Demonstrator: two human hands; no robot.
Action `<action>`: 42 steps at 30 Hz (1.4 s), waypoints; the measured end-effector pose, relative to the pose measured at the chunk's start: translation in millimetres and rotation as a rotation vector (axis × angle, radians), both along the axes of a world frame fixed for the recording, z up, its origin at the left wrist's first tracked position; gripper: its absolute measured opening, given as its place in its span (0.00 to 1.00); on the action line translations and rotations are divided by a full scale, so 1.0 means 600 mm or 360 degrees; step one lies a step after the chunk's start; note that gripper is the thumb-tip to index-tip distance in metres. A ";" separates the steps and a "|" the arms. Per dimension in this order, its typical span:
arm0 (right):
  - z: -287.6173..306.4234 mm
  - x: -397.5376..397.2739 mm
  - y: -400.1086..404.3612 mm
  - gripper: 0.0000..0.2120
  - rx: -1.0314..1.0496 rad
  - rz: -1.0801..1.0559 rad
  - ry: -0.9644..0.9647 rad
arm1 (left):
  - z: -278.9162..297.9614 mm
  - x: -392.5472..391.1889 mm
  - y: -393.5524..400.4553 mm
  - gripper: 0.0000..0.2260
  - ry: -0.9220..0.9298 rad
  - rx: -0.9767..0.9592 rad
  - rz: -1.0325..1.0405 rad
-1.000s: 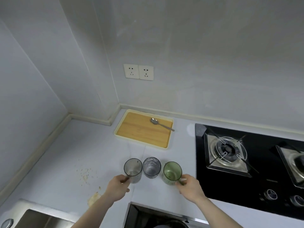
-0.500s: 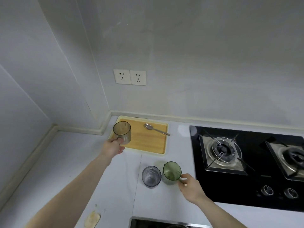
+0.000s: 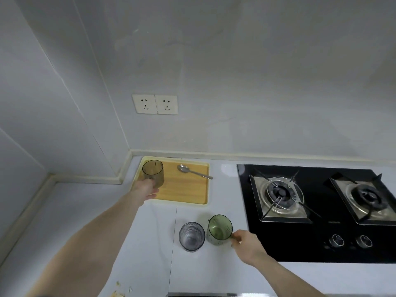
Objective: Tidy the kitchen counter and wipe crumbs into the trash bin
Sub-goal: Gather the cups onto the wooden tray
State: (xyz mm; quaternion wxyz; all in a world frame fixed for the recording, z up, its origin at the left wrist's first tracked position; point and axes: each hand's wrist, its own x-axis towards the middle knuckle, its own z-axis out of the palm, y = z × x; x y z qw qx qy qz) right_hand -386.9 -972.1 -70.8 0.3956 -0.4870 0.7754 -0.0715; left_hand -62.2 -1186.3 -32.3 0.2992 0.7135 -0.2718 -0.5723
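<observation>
Cup moved over the tray

The left hand (image 3: 145,189) held the brown cup (image 3: 153,173) farther over the tray (image 3: 184,189) than before. The right hand (image 3: 246,245) still pinched the green cup (image 3: 219,229).

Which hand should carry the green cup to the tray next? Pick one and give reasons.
Right. The right hand already pinches the green cup by its handle on the counter, while the left hand is busy holding the smoky glass over the wooden tray.

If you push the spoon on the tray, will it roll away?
Probably not: the spoon lies flat on the wooden tray, so it would likely slide or spin. It looks like thin metal, so probably stiff and light.
</observation>
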 end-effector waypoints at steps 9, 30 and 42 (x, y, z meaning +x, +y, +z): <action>0.006 -0.001 0.005 0.09 0.0091 0.0040 0.0001 | -0.002 0.013 -0.003 0.16 -0.0172 0.0123 -0.0211; 0.069 0.073 -0.234 0.09 -0.0174 0.0124 -0.0043 | -0.047 0.009 0.301 0.16 -0.0697 -0.0418 -0.0766; 0.035 0.089 -0.237 0.13 -0.0024 0.0168 0.0112 | -0.044 -0.033 0.354 0.16 -0.0712 -0.0445 -0.0993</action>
